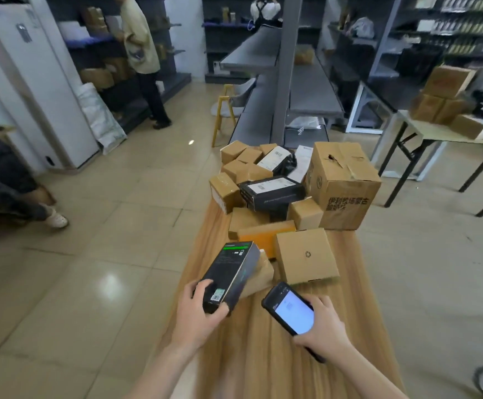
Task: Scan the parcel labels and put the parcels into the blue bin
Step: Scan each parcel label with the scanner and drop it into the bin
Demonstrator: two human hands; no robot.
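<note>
At the left edge of the frame, a seated person (7, 182) waits by the tiled floor while another stands at the shelves (141, 44) in the upper left. Lower centre, your left hand (203, 306) is clamped around the near end of a long black box (231, 272), lifted off the wooden table (263, 355) and tilted so its small label (216, 295) faces up beside your thumb. Just right of it, your right hand (324, 326) grips a black handheld scanner (290, 308), its lit screen turned toward you. Hold the box steady, keep your thumb clear of the label, and bring the scanner's top end square onto that sticker; wait for the screen to confirm the read. Above both hands, at centre frame, the unscanned parcels (277, 191) sit piled at the table's far end, a large carton (344, 185) to their right. The blue bin is not in view, so find it before you let go. More cartons (447, 102) rest on a side table at upper right.
</note>
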